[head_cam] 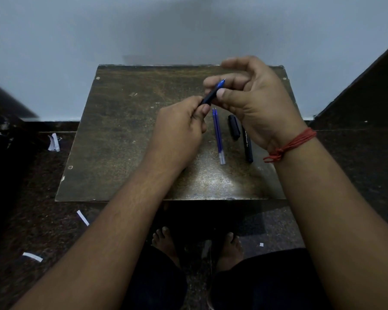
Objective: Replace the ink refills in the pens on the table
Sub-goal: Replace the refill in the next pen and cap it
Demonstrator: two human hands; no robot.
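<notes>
Both the left hand [184,124] and right hand [251,97] pinch a blue-tipped pen [212,92].

— Where does the single view look from?
— From the person's head, facing forward and steeply down, wide-angle.
— How near?
— Close: the table [121,135] fills the middle, both forearms reach in from the bottom edge, the wall [143,25] stands behind, and bare feet [166,240] show on the floor below.

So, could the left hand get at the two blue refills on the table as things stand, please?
Probably not yet: the left hand grips the pen, though the refills lie uncovered just beside it.
</notes>
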